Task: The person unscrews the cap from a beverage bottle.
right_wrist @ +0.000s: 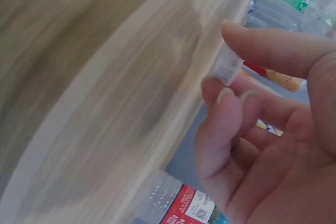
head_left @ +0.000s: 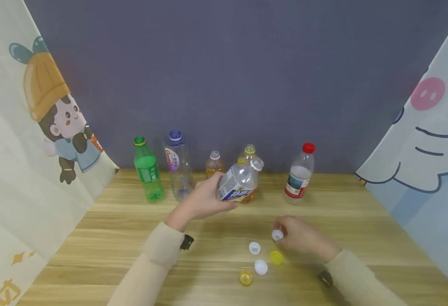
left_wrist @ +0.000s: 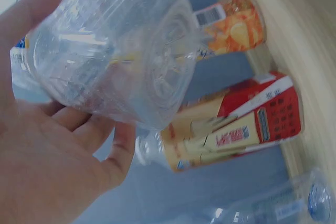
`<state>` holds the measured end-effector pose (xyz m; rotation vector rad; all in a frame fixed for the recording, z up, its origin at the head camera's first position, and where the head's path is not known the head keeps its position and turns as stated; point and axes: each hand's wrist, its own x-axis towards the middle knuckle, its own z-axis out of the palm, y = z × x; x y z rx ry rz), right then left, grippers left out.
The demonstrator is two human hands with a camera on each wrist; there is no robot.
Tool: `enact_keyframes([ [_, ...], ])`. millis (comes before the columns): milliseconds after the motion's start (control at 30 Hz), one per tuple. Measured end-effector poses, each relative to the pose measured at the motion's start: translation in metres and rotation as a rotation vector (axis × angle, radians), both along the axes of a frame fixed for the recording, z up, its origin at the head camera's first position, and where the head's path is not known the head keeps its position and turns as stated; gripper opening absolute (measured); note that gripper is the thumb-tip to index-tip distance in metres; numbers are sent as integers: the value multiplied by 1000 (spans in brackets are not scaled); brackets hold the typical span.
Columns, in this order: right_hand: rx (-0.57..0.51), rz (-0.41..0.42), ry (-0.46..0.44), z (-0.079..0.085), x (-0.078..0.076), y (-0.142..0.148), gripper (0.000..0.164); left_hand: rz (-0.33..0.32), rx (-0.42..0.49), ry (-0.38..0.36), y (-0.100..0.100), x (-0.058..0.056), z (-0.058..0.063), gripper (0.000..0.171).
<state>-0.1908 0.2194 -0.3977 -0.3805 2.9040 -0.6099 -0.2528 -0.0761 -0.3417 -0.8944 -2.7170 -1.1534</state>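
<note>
My left hand (head_left: 207, 196) grips a clear plastic bottle (head_left: 243, 180) with a blue and white label, tilted so its uncapped mouth points up and to the right. In the left wrist view the bottle's clear base (left_wrist: 168, 56) faces the camera. Between thumb and fingers, my right hand (head_left: 302, 238) pinches a white bottle cap (right_wrist: 227, 65) above the table. Close to that hand lie two white caps (head_left: 260, 267) and two yellow caps (head_left: 276, 257) on the wood.
Along the back stand an uncapped green bottle (head_left: 148, 172), a tall clear bottle (head_left: 179, 170) with a blue neck, a small bottle (head_left: 215, 163) and a yellow-necked bottle (head_left: 249, 149). A red-capped bottle (head_left: 299, 178) stands at right. Behind the table (head_left: 105, 238) hangs a dark panel (head_left: 224, 76).
</note>
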Motion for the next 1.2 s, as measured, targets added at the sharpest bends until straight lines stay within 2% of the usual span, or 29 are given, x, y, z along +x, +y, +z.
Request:
enact_keyframes([
  [167, 16, 35, -3, -6, -1, 6, 27, 14, 5, 5, 16, -2, -3, 79],
  [267, 10, 68, 3, -7, -1, 8, 27, 12, 22, -18, 26, -1, -2, 78],
  [467, 22, 126, 55, -10, 2, 14, 25, 4, 30, -35, 49, -3, 1, 78],
  [667, -31, 144, 43, -9, 4, 22, 29, -7, 81, -49, 76, -11, -7, 82],
  [767, -67, 103, 7, -5, 6, 27, 36, 4, 88, -34, 88, -12, -11, 85],
  [900, -89, 48, -3, 1, 6, 37, 34, 30, 50, 9, 101, -12, -11, 83],
  [1067, -64, 11, 52, 9, 1, 52, 25, 58, 13, 39, 115, -16, -10, 76],
  [1200, -31, -65, 90, 21, 0, 62, 28, 95, 35, 37, 128, -23, -15, 75],
])
